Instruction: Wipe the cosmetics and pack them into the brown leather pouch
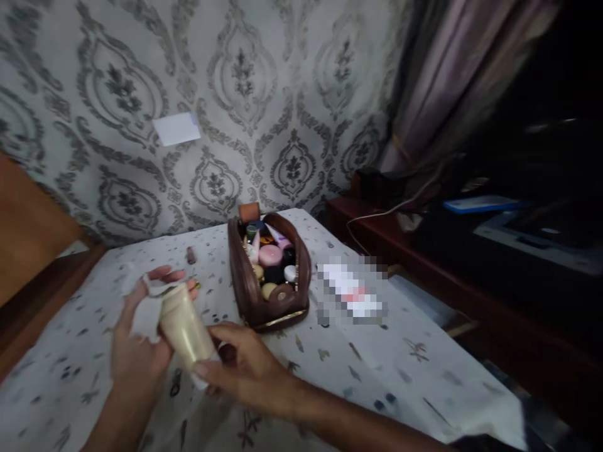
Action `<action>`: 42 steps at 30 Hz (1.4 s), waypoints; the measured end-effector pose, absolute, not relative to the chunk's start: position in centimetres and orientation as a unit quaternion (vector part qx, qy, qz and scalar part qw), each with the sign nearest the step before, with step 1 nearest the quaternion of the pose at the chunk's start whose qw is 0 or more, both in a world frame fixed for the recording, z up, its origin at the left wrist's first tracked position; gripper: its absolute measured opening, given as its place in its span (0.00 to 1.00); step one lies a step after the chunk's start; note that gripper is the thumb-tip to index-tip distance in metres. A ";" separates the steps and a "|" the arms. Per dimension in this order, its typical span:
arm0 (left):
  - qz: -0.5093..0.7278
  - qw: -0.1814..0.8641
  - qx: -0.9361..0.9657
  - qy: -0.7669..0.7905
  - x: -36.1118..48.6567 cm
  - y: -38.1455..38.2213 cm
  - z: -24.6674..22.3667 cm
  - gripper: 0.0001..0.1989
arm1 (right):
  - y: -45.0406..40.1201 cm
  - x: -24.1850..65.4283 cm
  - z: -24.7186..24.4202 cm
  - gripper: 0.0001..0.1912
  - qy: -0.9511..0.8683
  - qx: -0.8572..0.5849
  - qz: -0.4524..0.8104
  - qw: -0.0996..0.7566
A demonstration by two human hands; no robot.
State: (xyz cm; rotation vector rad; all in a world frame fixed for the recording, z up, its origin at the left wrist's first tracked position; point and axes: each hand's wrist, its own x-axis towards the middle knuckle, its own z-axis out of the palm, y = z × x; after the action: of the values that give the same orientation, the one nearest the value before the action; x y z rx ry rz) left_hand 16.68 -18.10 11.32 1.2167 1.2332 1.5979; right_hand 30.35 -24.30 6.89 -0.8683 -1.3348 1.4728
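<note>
A shiny cream-coloured tube or bottle (186,326) is held tilted between both hands, above the patterned white cloth. My left hand (144,339) is curled round a white cloth or tissue (147,314), which touches the upper end of the container. My right hand (247,370) grips its lower end between thumb and fingers. Just beyond them stands an open brown bag (245,285), packed with several small jars, tubes and lids, among them a pink round lid (271,256). A small dark reddish item (190,255) is on the cloth beyond my left hand.
A pixelated white and red item (353,292) lies right of the bag on the table (405,376). Patterned wallpaper rises behind. A dark red ledge (377,226) with a cable runs along the right; an orange-brown panel (32,232) is at the left.
</note>
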 end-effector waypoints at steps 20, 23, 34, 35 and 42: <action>0.669 0.564 0.299 0.381 16.5 -15.7 8.0 0.21 | -23.0 27.8 1.5 0.28 -0.406 -0.353 0.641 0.547; 0.685 0.570 0.276 0.360 16.6 -15.9 7.6 0.22 | -22.7 28.4 2.0 0.29 -0.367 -0.339 0.661 0.561; 0.595 0.413 0.539 0.430 19.1 -20.6 8.5 0.24 | -24.5 29.8 4.8 0.20 -0.504 -0.339 0.496 0.620; 0.616 0.404 0.533 0.417 19.7 -20.2 9.5 0.25 | -24.7 30.3 5.4 0.21 -0.533 -0.352 0.447 0.625; 0.645 0.538 0.415 0.350 25.1 -17.2 15.4 0.17 | -24.3 35.2 7.8 0.25 -0.628 -0.411 0.168 0.639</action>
State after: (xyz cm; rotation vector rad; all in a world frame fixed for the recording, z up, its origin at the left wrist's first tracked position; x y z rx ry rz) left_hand 25.08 -17.15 15.44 0.9885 0.8317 1.5347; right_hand 35.21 -24.26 7.81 -0.9374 -1.4336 0.3828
